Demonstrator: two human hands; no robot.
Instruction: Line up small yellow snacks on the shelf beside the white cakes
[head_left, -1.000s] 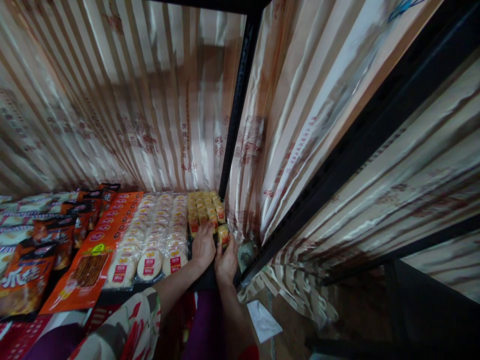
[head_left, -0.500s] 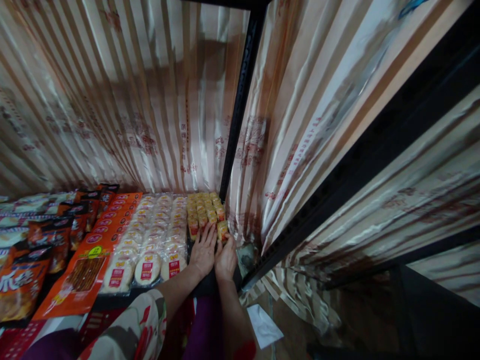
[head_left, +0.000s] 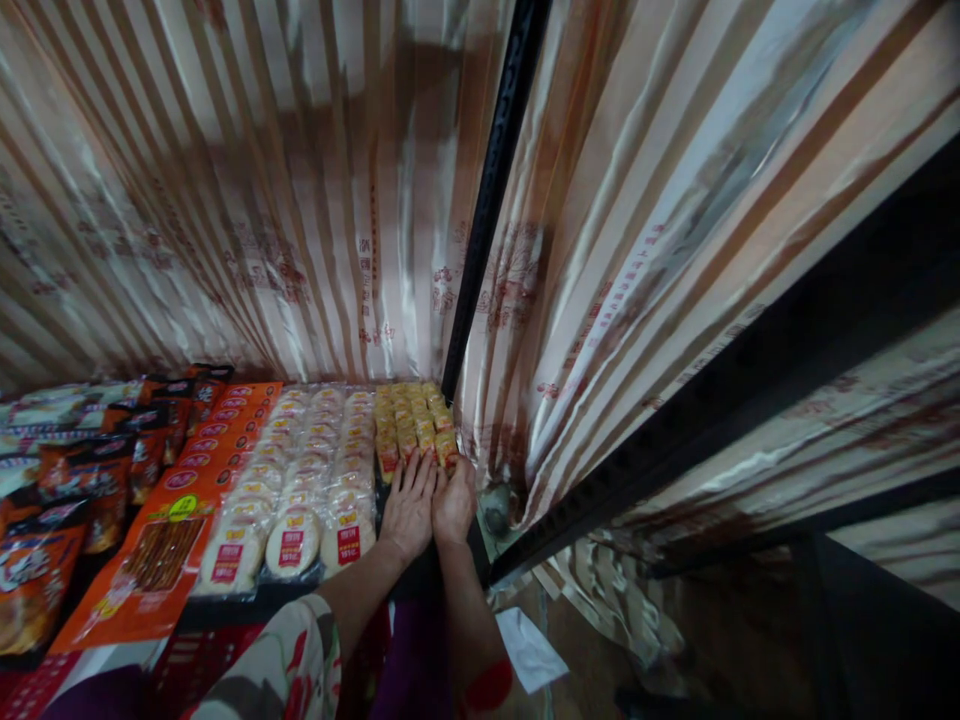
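Small yellow snack packets (head_left: pixel 406 412) stand in tight rows at the right end of the shelf. My left hand (head_left: pixel 409 508) lies flat with fingers stretched out, the tips touching the front of these rows. Beside it my right hand (head_left: pixel 454 502) is closed, its curled fingers at the yellow snack packet (head_left: pixel 445 445) at the front of the rightmost row. The lower part of that packet is hidden behind my fingers. Just left of my hands are rows of round white crackers (head_left: pixel 347 538) in clear wrappers with red labels.
Further left lie an orange bag of brown sticks (head_left: pixel 161 550) and several orange-and-black snack bags (head_left: pixel 34 575). A black metal post (head_left: pixel 491 200) and a thick black beam (head_left: pixel 675 390) stand before pleated, printed curtains (head_left: pixel 300 200). White paper (head_left: pixel 531 648) lies on the floor.
The yellow packet at my right hand has moved away from me, up against the packets behind it. My right hand has moved slightly forward. The view has shifted a little.
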